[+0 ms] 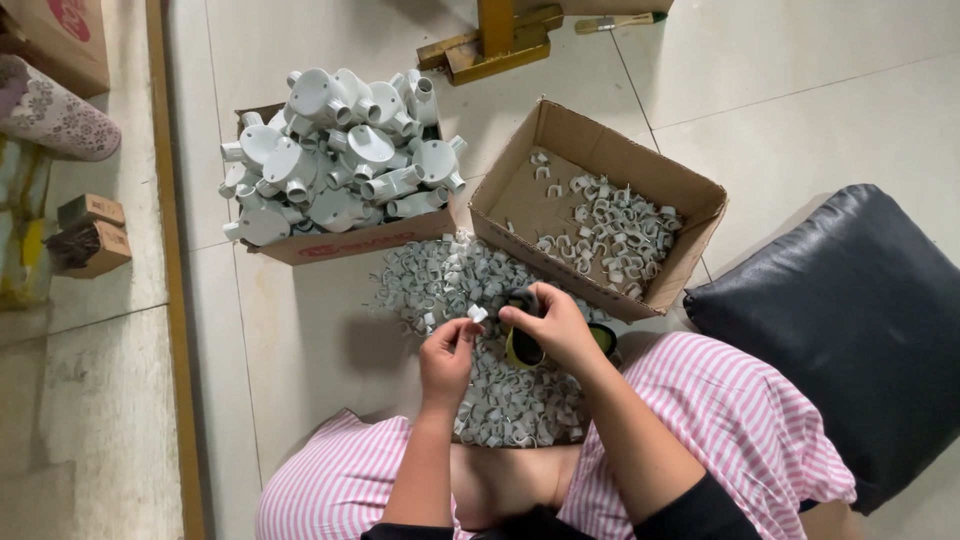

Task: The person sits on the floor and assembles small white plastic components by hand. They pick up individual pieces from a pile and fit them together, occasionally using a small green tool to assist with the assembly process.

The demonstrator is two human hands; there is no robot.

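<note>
Just below the middle of the frame, the left hand (447,352) pinches a small grey plastic clip (477,313) between thumb and fingertips, the rest of its fingers curled in. Touching it from the right, the right hand (553,322) is closed around a dark tool (523,343) with a yellow-green part showing under the palm; its fingertips meet the clip at the same spot. What kind of tool it is cannot be told, since the hand covers most of it.

Both hands hover over a loose pile of grey clips (470,340) spread on the pale tiled floor (330,350), running from the centre of the frame down between the person's knees. The knees are covered in pink-and-white striped cloth (720,420) along the lower edge.

Just above and right of the hands sits an open cardboard box (690,195), with more of the same clips heaped toward its right half. Above and left of the hands, a second cardboard box (350,243) is piled high with larger grey round junction fittings (340,150). At the right of the frame lies a black cushion (860,320). At the top centre stands a yellow metal base (495,45), and at the left edge, beyond a wooden strip, sit two small cartons (95,232).
</note>
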